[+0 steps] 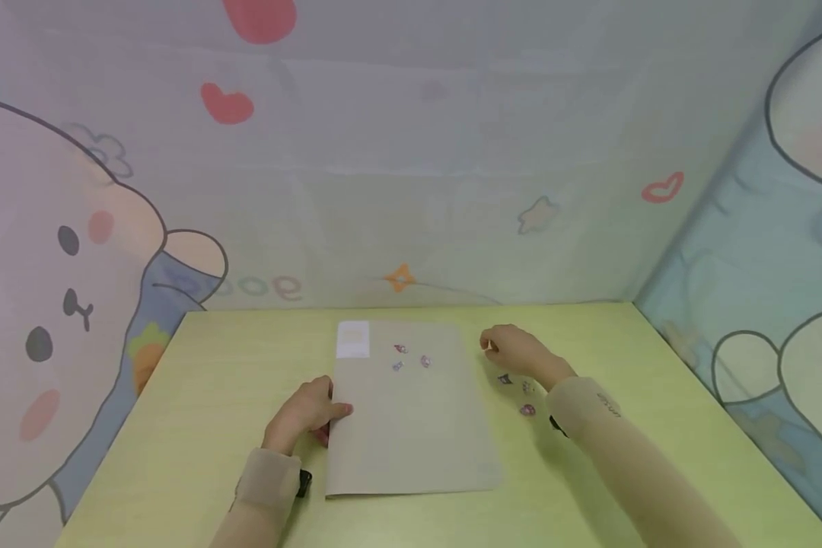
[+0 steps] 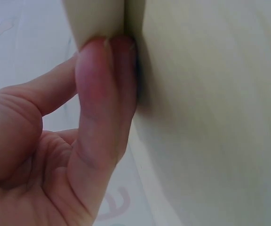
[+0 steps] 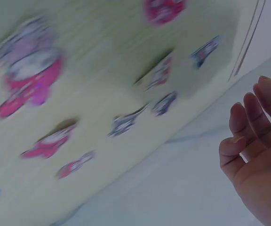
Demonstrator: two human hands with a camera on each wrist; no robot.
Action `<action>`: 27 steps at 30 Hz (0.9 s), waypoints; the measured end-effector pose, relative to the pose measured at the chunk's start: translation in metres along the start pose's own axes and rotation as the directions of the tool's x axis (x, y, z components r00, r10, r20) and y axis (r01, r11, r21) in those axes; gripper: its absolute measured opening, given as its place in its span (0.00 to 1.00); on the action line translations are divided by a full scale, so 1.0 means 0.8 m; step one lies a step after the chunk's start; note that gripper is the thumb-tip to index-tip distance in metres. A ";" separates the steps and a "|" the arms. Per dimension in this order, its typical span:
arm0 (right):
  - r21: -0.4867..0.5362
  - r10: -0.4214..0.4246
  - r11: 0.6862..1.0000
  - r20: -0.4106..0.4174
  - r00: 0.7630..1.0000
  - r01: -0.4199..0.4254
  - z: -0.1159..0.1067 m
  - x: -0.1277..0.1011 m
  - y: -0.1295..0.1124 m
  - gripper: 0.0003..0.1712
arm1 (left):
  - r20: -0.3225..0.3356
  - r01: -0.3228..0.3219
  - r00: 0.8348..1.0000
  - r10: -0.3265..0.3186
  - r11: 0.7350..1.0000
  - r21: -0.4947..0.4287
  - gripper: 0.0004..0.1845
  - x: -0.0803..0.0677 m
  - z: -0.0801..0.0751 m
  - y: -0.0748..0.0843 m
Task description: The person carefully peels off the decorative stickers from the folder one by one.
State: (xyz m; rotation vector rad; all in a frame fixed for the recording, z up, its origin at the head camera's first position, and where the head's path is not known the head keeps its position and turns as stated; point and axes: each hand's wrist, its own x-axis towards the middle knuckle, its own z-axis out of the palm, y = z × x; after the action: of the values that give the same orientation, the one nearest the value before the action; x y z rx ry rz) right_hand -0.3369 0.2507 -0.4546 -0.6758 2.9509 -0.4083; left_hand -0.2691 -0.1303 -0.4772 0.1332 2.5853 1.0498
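A pale folder (image 1: 411, 426) lies upright on the table with a white label (image 1: 352, 339) at its upper left corner. Three small cartoon stickers (image 1: 426, 361) sit on its upper part. My left hand (image 1: 308, 411) pinches the folder's left edge, thumb on top and fingers beneath; the left wrist view shows the fingertips (image 2: 95, 61) against that edge. Beyond the folder's right edge, my right hand (image 1: 520, 352) hovers with loosely bent fingers, and nothing shows between them in the right wrist view. Just below it lie loose stickers, one of them pink (image 1: 527, 409).
The yellow-green table (image 1: 233, 358) ends at a cartoon-printed cloth backdrop (image 1: 411, 152), which also rises at both sides. In the right wrist view, several blurred stickers, including a large pink one (image 3: 34, 70), are spread over a pale surface.
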 end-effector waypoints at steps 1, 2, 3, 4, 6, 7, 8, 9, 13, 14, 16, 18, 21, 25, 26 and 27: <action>-0.007 -0.007 1.000 0.004 1.000 0.007 0.002 0.004 -0.007 0.12 | 0.000 -0.001 1.000 0.001 1.000 0.003 0.14 -0.001 0.001 0.000; -0.017 -0.015 1.000 0.005 1.000 0.015 0.003 0.009 -0.014 0.13 | 0.001 -0.003 1.000 0.003 1.000 0.004 0.14 -0.001 0.001 0.000; -0.025 -0.023 0.999 0.009 1.000 0.023 0.005 0.013 -0.020 0.13 | 0.000 -0.005 1.000 0.005 1.000 0.007 0.14 -0.002 0.001 0.001; -0.031 -0.027 0.999 0.012 1.000 0.027 0.006 0.017 -0.027 0.14 | -0.001 -0.004 1.000 0.004 1.000 0.008 0.14 -0.002 0.001 0.001; -0.049 -0.046 0.998 0.013 0.999 0.047 0.008 0.025 -0.039 0.16 | -0.002 -0.002 1.000 0.002 1.000 0.006 0.14 -0.002 0.001 0.001; -0.056 -0.056 0.997 0.013 0.998 0.056 0.010 0.029 -0.044 0.16 | -0.003 0.000 1.000 0.000 1.000 0.003 0.14 -0.002 0.001 0.002; -0.062 -0.067 0.996 0.013 0.998 0.067 0.012 0.033 -0.049 0.17 | -0.003 0.002 1.000 -0.002 1.000 -0.003 0.14 -0.002 0.000 0.002; -0.059 -0.069 0.996 0.014 0.998 0.070 0.013 0.035 -0.054 0.17 | -0.003 0.003 1.000 -0.003 1.000 -0.005 0.14 -0.002 0.000 0.002; -0.045 -0.083 0.995 0.019 0.996 0.084 0.020 0.044 -0.071 0.17 | 0.007 -0.007 1.000 0.007 1.000 -0.018 0.13 -0.001 0.000 0.001; -0.044 -0.081 0.996 0.024 0.996 0.082 0.021 0.046 -0.076 0.17 | 0.009 -0.010 1.000 0.011 1.000 -0.017 0.13 0.000 0.001 0.001; -0.045 -0.081 0.996 0.032 0.996 0.083 0.025 0.051 -0.084 0.17 | 0.012 -0.013 1.000 0.013 1.000 -0.013 0.14 0.001 0.001 0.000; -0.052 -0.093 0.994 0.035 0.995 0.095 0.028 0.054 -0.091 0.16 | 0.010 -0.010 1.000 0.010 1.000 -0.001 0.14 0.001 0.001 0.000; -0.048 -0.105 0.993 0.038 0.994 0.107 0.034 0.060 -0.098 0.12 | 0.000 -0.010 1.000 0.010 1.000 0.009 0.14 0.001 0.001 0.000; -0.051 -0.092 0.994 0.056 0.994 0.095 0.042 0.064 -0.101 0.09 | -0.003 -0.017 1.000 0.017 1.000 0.002 0.14 0.000 0.001 -0.001; -0.061 -0.088 0.994 0.059 0.994 0.092 0.044 0.065 -0.100 0.08 | -0.003 -0.017 1.000 0.017 1.000 0.000 0.14 0.000 0.000 -0.001; -0.065 -0.085 0.994 0.059 0.995 0.089 0.046 0.067 -0.100 0.08 | -0.005 -0.017 1.000 0.017 1.000 0.003 0.14 0.000 0.000 -0.002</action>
State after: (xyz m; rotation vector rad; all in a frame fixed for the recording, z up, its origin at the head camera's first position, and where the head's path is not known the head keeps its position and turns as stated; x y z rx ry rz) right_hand -0.3462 0.1491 -0.4687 -0.8125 2.9018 -0.2919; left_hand -0.2690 -0.1314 -0.4780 0.1535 2.5947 1.0532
